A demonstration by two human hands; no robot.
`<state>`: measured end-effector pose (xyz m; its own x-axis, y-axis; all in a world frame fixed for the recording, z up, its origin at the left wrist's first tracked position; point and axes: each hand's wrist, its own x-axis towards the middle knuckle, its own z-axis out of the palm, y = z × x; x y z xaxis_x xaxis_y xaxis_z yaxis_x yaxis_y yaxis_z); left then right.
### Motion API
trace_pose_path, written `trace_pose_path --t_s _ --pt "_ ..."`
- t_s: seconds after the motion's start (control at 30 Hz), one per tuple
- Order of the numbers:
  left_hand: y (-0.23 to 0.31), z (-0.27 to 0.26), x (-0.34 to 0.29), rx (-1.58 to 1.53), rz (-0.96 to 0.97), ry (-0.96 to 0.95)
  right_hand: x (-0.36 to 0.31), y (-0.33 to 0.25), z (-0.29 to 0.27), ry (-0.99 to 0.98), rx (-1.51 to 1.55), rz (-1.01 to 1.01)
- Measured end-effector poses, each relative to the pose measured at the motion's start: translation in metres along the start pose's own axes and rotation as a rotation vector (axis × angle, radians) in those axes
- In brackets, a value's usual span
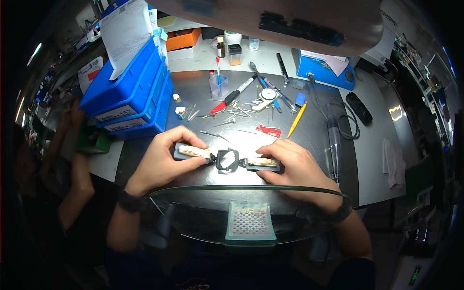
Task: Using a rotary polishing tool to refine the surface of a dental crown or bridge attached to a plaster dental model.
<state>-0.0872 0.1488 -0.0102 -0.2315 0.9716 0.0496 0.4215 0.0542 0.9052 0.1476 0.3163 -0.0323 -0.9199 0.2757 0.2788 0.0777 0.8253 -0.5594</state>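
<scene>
The dark-topped bench (191, 92) carries the work, with a stack of blue bins (145, 104) at its left edge, toward the far-left corner. A clear curved shield (203, 208) spans the near edge, above the right wrist; an abrupt lift toward the body would probably strike its rim. The left hand (164, 159) and right hand (302, 164) grasp opposite halves of a hinged articulator (227, 161), located about mid-width, close to the near edge. Caution: unequal pulling or twisting by the hands could strain the hinge. Pose: the forearms (123, 232) converge from the near edge; each thumb bears on the near side of its half, fingers on the far side. Contact between articulator and bench cannot be determined. A corded handpiece (334, 140) lies along the right edge; sideways travel of the right hand could displace it. The left dental cast (193, 151) and right dental cast (261, 161) sit on the articulator plates; a slipping fingertip could chip their teeth. Loose metal pins (237, 113) lie toward the far edge; an overreaching hand could scatter them.
</scene>
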Motion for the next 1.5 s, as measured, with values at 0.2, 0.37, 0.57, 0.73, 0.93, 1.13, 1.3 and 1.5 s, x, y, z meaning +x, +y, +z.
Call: trace_pose_path --t_s 0.2,0.37,0.57,0.73,0.93,1.13,1.3,1.5 --pt "-0.005 -0.008 -0.006 0.352 0.252 0.128 -0.010 0.009 -0.048 0.424 0.112 0.465" --pt "0.026 -0.011 0.005 0.133 0.221 0.130 -0.044 0.057 -0.075 0.261 -0.452 0.753" --pt "0.065 0.002 0.040 0.150 0.242 -0.007 -0.023 0.032 -0.102 0.164 0.451 0.847" --pt "0.062 0.022 0.083 0.390 0.719 -0.185 0.033 -0.004 -0.086 0.306 0.810 0.157" --pt "0.088 0.024 0.088 -0.191 0.117 -0.630 0.050 -0.003 -0.079 0.243 1.189 -0.136" --pt "0.075 0.043 0.095 0.213 0.418 0.079 0.074 0.001 -0.049 0.613 0.985 -0.126" --pt "0.069 0.027 0.097 0.252 0.203 -0.125 0.084 0.008 -0.053 0.765 1.001 -0.093" --pt "0.047 0.022 0.105 0.021 0.174 -0.170 0.102 0.022 -0.084 0.778 1.500 -0.238"
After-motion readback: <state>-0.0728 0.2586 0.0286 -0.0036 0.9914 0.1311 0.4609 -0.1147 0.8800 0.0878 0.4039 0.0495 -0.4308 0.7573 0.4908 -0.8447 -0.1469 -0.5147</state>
